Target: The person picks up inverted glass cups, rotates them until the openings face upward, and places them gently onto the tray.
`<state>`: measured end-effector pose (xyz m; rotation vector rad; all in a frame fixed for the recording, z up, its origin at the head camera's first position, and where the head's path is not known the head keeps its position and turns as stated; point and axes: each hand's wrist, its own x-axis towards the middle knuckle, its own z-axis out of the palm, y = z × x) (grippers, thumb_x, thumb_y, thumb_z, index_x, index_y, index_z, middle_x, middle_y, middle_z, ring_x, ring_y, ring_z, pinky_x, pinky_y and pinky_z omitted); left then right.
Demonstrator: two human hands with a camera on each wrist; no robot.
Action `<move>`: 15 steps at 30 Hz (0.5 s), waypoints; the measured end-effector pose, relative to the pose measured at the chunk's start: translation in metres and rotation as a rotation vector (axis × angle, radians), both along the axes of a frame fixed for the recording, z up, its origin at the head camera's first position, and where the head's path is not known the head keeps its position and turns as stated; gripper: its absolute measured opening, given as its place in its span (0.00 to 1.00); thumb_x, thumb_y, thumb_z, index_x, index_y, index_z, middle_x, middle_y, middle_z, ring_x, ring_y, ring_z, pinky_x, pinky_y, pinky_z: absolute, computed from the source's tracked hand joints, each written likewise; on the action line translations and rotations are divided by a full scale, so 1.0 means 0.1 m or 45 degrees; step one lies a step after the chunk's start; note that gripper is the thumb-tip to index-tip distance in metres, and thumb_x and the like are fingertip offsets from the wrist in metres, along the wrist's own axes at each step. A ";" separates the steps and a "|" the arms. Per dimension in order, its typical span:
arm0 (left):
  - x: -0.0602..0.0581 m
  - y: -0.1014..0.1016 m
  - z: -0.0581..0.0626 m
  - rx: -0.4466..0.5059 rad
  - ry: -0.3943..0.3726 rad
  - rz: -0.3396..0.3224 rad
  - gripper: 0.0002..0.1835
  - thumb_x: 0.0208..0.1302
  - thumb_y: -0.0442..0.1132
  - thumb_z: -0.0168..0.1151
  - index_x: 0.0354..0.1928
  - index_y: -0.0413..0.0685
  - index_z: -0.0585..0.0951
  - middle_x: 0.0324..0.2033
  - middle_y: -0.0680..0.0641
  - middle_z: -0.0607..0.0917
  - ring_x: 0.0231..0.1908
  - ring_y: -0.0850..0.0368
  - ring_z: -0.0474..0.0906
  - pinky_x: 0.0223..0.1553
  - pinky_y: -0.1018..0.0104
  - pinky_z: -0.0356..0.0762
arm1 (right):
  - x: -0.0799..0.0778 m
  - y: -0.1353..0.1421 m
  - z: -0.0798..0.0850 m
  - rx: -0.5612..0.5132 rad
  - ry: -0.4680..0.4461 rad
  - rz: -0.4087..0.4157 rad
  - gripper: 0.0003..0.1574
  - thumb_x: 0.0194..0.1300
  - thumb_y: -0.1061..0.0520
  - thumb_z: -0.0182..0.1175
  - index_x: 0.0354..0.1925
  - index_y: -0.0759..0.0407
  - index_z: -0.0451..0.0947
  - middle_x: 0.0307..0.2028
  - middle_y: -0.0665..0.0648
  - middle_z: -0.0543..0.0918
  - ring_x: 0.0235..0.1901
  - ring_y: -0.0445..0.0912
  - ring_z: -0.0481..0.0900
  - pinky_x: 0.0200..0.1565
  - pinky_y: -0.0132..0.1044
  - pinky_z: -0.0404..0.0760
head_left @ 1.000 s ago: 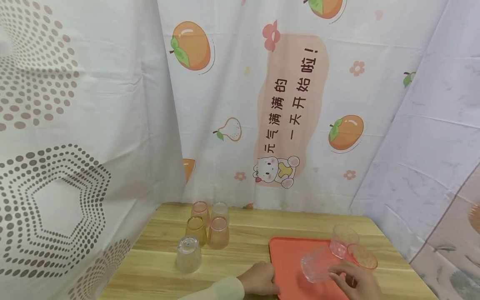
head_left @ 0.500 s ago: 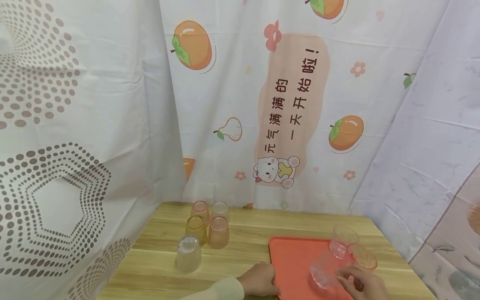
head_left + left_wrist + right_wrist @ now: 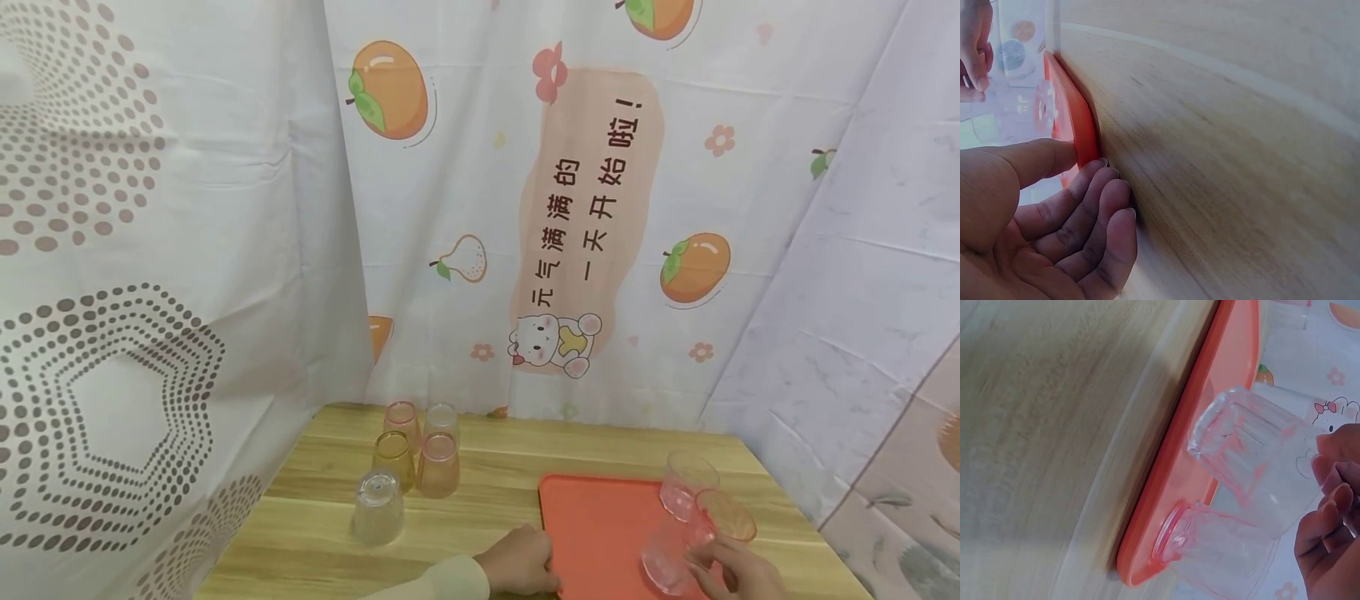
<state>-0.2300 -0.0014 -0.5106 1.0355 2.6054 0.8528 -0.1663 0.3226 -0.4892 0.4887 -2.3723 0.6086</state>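
Note:
My right hand pinches a clear glass tumbler near its rim. In the right wrist view the tumbler's thick base hangs over the red tray, slightly tilted. My left hand grips the tray's left edge; in the left wrist view the thumb lies on the rim and the fingertips are at the tray's underside. Behind the held tumbler, a clear tumbler and one with an orange-pink tint stand at the tray's right side.
On the left of the wooden table stand several tumblers: a yellow one, a pink one, a pink-rimmed one, a clear one, and a clear upside-down one. A patterned curtain hangs behind.
My right hand has moved right and a little nearer to me with the clear tumbler, toward the tray's right side. The left hand stays at the tray's edge.

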 end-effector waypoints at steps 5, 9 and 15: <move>-0.02 0.01 -0.03 -0.007 -0.013 0.008 0.29 0.58 0.43 0.66 0.04 0.52 0.63 0.02 0.60 0.53 0.05 0.66 0.43 0.06 0.76 0.46 | 0.05 -0.02 0.01 -0.012 -0.071 -0.074 0.19 0.42 0.63 0.75 0.30 0.42 0.82 0.28 0.32 0.74 0.15 0.29 0.58 0.18 0.21 0.59; -0.03 0.01 -0.03 -0.034 0.015 0.012 0.29 0.58 0.44 0.66 0.05 0.52 0.64 0.02 0.61 0.54 0.05 0.67 0.44 0.07 0.75 0.47 | 0.07 0.00 0.02 0.003 -0.090 -0.103 0.20 0.42 0.63 0.75 0.31 0.42 0.81 0.27 0.32 0.72 0.14 0.29 0.56 0.17 0.24 0.60; -0.01 0.00 0.00 -0.035 0.031 0.009 0.29 0.57 0.44 0.66 0.04 0.52 0.64 0.03 0.61 0.54 0.06 0.67 0.45 0.08 0.75 0.49 | 0.04 0.10 0.01 0.071 -0.064 0.005 0.19 0.42 0.63 0.75 0.29 0.42 0.82 0.27 0.31 0.68 0.15 0.27 0.54 0.17 0.22 0.57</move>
